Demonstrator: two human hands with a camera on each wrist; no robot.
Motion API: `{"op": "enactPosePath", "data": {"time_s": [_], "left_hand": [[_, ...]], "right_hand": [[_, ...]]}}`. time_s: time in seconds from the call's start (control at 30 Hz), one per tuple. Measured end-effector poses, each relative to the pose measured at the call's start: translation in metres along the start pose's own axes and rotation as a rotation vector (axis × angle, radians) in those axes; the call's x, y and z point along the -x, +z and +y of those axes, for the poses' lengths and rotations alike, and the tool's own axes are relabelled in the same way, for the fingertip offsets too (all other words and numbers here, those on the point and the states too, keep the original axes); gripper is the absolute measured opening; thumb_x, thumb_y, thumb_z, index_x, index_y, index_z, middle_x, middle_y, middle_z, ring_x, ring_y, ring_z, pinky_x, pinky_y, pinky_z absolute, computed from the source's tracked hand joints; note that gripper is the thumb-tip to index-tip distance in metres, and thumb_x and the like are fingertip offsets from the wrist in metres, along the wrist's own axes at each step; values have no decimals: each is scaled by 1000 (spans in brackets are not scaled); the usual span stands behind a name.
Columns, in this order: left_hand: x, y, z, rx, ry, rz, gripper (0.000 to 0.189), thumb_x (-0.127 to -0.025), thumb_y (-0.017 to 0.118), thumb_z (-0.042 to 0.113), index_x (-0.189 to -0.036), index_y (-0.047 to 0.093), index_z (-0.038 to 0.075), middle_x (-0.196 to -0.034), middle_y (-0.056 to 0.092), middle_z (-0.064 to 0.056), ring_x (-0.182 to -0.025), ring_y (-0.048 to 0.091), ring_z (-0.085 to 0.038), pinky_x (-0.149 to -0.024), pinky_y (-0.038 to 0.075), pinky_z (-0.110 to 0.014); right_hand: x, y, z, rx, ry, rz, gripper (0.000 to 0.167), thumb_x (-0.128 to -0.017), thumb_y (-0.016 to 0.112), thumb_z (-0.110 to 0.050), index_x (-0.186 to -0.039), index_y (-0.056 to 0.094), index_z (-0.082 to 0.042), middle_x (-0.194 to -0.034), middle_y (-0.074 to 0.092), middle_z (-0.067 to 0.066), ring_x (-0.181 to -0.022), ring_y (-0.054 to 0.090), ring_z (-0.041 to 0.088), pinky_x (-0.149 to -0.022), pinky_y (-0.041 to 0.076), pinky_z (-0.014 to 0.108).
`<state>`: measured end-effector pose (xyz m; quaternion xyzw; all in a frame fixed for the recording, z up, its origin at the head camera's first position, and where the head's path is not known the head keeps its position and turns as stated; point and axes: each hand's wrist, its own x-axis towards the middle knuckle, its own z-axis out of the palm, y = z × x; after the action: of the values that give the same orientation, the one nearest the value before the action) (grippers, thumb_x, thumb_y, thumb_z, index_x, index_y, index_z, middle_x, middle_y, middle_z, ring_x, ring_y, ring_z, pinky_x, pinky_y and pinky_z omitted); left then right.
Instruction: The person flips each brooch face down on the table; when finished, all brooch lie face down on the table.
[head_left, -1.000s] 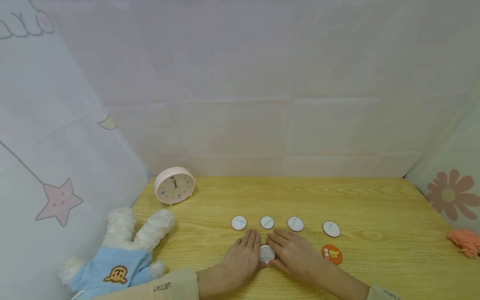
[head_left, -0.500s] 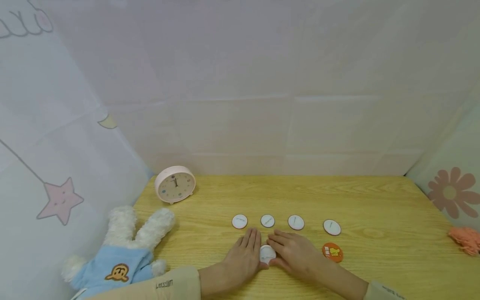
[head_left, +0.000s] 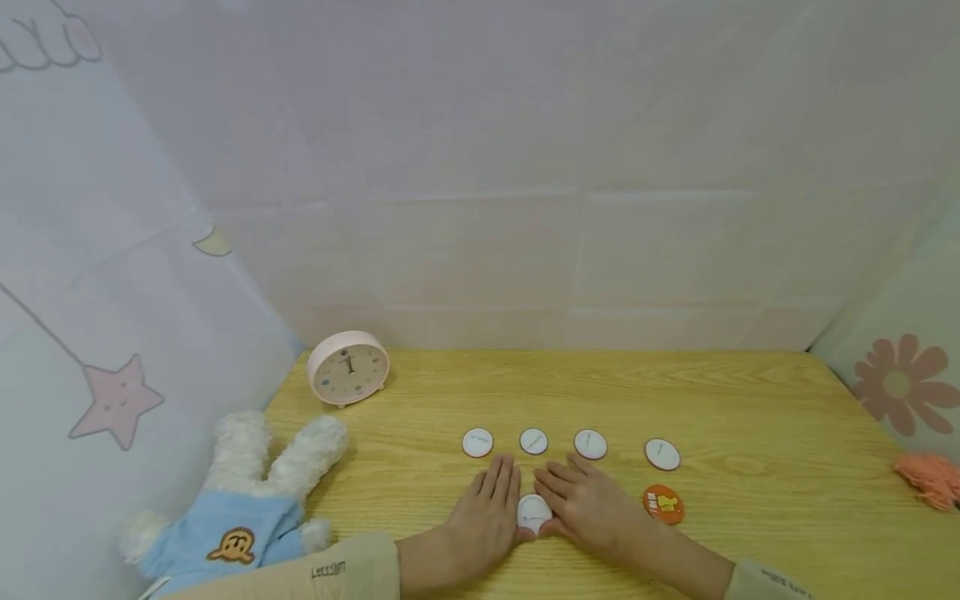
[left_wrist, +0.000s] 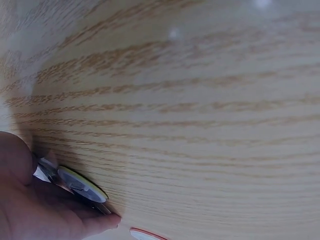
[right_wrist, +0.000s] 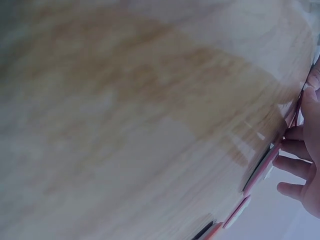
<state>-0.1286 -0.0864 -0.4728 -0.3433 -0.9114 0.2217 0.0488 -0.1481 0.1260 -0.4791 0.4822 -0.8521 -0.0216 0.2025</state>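
A round pin-back badge [head_left: 534,512], its white back and pin facing up, lies on the wooden table between both hands. My left hand [head_left: 483,508] lies along its left side with straight fingers, the thumb near its front edge. On the other side is my right hand [head_left: 588,504], fingers extended and slightly spread, its thumb also at the front edge. In the left wrist view the badge [left_wrist: 82,185] stands close beside the palm, with a dark shiny edge showing beneath it. Beyond the fingertips lie face-down badges, including a left one [head_left: 477,442] and a middle one [head_left: 533,441].
Two more face-down badges, one behind my right fingertips [head_left: 590,444] and one farther right [head_left: 663,454], continue the row. An orange thumbs-up badge [head_left: 663,504] lies right of my right hand. A pink clock [head_left: 348,368], plush toy [head_left: 240,508] and coral yarn bundle [head_left: 930,479] sit around the edges.
The badge between the hands has shifted slightly toward the person. My right fingers have spread a little, with one fingertip reaching farther forward. The left hand has stayed nearly still.
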Motion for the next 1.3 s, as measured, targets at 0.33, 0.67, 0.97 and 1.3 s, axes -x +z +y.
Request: {"op": "enactPosePath", "data": {"time_s": [0.33,0.67,0.97,1.3], "left_hand": [[0,-3,0,-38,26,-30,75,-101,22,59,-146,43,3,-151,37,-18,-140,33,-28,-108,37,-35],[-6,-14,-2,109,20,-22,76,-102,22,58,-145,42,-1,-149,39,-20,-139,36,-29,-107,38,-38],[-23,-39,12,261,75,-40,74,-101,33,57,-143,43,-3,-143,49,-17,-132,45,-28,-104,42,-36],[-56,-48,38,220,83,-57,72,-98,40,59,-144,46,3,-146,46,-11,-137,40,-23,-105,40,-33]], "right_hand": [[0,1,0,144,-65,19,58,-98,44,-52,-116,71,-4,-122,66,11,-111,64,26,-98,46,50],[7,-5,6,-45,11,-30,49,-99,52,-43,-119,69,-1,-123,65,13,-117,60,29,-99,45,48],[31,-24,20,-186,61,34,48,-95,62,-36,-116,67,6,-117,66,20,-113,61,35,-93,49,47],[57,-44,39,-315,277,-86,54,-86,70,-42,-117,67,3,-122,65,18,-115,59,39,-90,49,52]]}}
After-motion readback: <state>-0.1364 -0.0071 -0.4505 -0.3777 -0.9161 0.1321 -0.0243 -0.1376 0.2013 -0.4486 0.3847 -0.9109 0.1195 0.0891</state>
